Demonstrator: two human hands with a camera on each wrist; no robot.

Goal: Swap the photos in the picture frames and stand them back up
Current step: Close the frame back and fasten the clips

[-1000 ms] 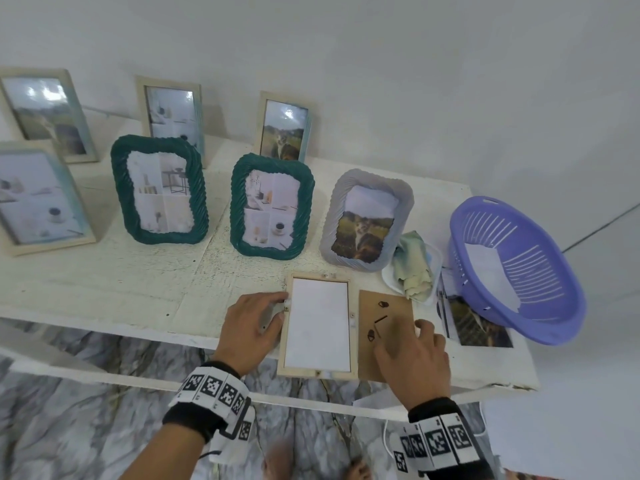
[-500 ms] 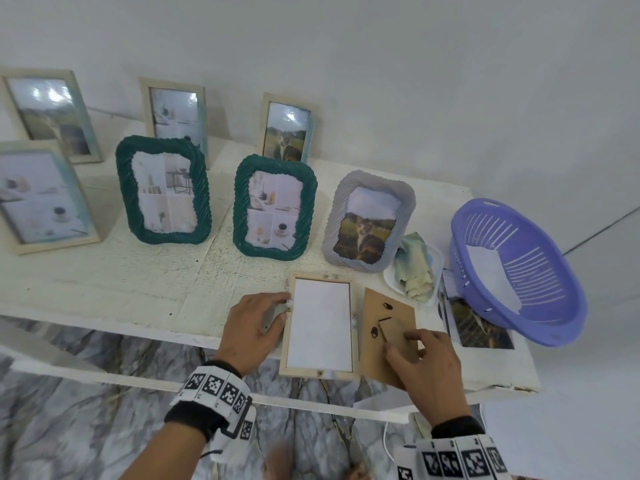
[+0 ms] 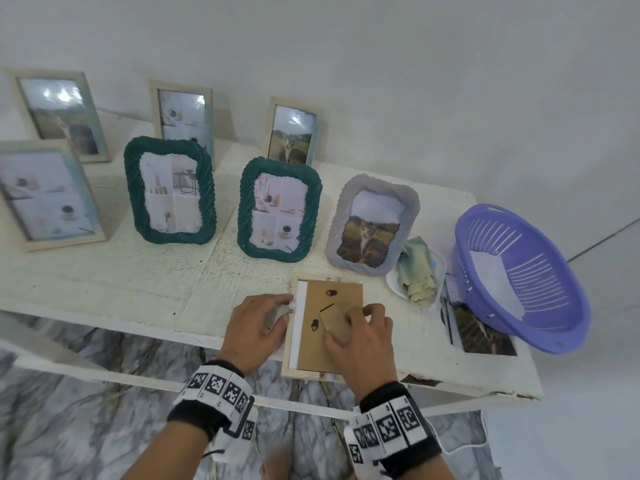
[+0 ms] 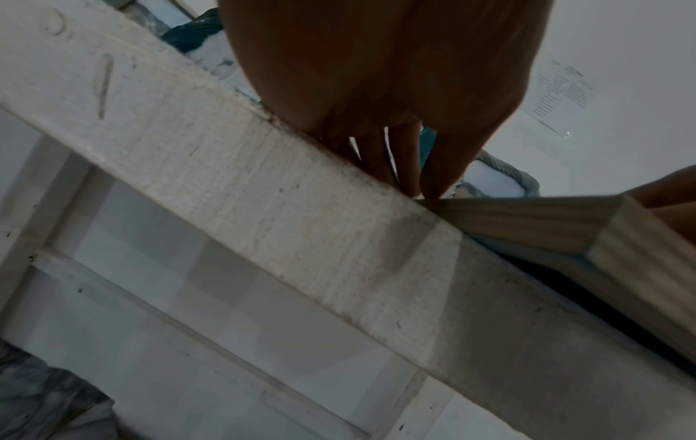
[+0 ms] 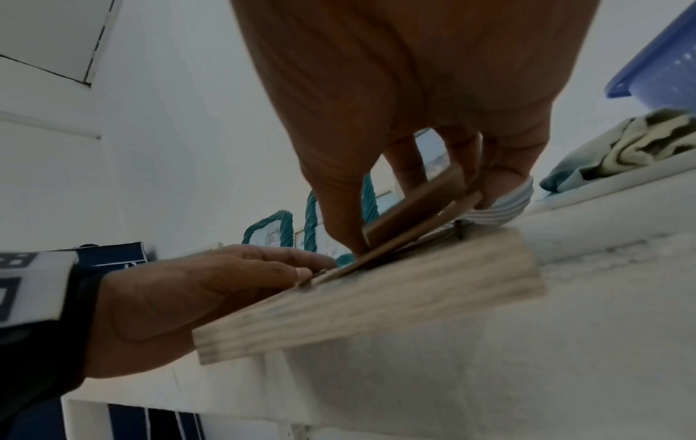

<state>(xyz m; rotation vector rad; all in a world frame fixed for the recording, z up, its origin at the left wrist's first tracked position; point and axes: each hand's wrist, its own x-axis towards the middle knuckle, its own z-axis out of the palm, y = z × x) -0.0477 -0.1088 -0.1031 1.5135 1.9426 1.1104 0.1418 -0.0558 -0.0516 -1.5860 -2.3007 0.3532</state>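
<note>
A pale wooden frame [image 3: 290, 355] lies face down at the table's front edge. A brown backing board [image 3: 332, 299] lies on it, leaving a white strip of the photo's back [image 3: 300, 320] bare on the left. My right hand [image 3: 360, 327] pinches the board's stand flap [image 5: 414, 205] between thumb and fingers, and the board sits tilted over the frame [image 5: 376, 300]. My left hand [image 3: 258, 327] rests on the table with straight fingers [image 4: 433, 175] against the frame's left edge [image 4: 527, 226].
Two green frames [image 3: 169, 192] [image 3: 278, 209] and a grey frame [image 3: 374, 223] stand behind, with several pale frames further back and left. A cloth in a white dish [image 3: 415, 271], a purple basket [image 3: 519, 271] and a loose photo [image 3: 481, 330] lie to the right.
My right hand has lifted the backing board from beside the frame and moved it left onto the frame, covering most of the white photo back. My left hand has stayed put.
</note>
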